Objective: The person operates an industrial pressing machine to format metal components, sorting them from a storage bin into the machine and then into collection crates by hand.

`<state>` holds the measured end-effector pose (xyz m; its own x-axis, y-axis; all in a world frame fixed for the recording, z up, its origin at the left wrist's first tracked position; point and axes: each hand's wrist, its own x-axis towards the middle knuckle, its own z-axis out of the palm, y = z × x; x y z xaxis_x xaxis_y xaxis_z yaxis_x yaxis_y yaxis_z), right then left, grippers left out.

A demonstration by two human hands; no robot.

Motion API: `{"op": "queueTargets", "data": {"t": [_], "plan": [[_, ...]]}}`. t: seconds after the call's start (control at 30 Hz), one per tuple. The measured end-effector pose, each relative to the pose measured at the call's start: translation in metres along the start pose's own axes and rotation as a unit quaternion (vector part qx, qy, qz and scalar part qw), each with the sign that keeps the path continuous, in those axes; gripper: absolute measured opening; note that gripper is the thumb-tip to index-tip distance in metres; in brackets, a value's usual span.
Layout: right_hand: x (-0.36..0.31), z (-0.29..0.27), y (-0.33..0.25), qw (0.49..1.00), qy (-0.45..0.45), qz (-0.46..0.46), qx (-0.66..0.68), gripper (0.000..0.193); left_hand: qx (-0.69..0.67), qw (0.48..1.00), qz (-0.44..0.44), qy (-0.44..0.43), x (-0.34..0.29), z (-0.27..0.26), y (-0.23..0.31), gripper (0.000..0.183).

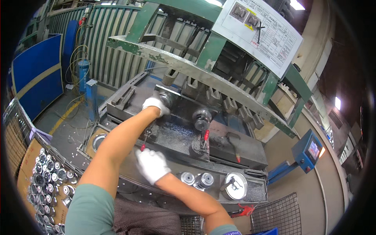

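Our gloved left hand is up against a round metal part at the chip-strewn bed's back left, likely steadying it; our right hand is just beside a red-knobbed lever, seemingly for reach. Fingers are partly hidden, so we can't tell whether either grips. Rightward we have open bed before a second part, with the green frame limiting us overhead.

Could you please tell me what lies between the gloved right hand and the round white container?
In the head view, two silvery metal parts sit side by side between the right hand and the round white container.
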<state>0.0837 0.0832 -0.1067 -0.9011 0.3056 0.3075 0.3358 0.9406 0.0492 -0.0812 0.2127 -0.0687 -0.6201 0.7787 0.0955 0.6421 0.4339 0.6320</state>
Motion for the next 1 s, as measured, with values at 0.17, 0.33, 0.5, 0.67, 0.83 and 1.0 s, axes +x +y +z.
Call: {"op": "queueTargets", "data": {"t": [0.17,0.33,0.5,0.67,0.83,1.0], "plan": [[0.023,-0.021,0.022,0.967,0.239,0.014,0.090,0.012,0.003,0.998,0.046,0.048,-0.004,-0.006,0.000,0.092],[0.055,-0.019,0.030,0.970,0.224,0.091,0.018,0.018,-0.029,0.998,0.026,-0.051,0.018,-0.010,-0.008,0.098],[0.130,-0.001,0.072,0.889,0.162,0.384,0.188,0.036,-0.245,0.967,-0.043,0.062,0.029,-0.020,-0.053,0.048],[0.139,0.005,0.089,0.889,0.233,0.351,0.179,0.037,-0.350,0.877,0.159,0.288,-0.083,-0.022,-0.085,0.024],[-0.002,0.010,0.022,0.837,0.489,0.180,0.166,0.028,-0.222,0.891,0.304,0.254,-0.212,-0.002,-0.105,0.016],[-0.178,0.053,-0.040,0.884,0.372,0.222,0.175,0.030,-0.095,0.909,0.405,0.038,-0.255,0.050,-0.084,0.024]]}}
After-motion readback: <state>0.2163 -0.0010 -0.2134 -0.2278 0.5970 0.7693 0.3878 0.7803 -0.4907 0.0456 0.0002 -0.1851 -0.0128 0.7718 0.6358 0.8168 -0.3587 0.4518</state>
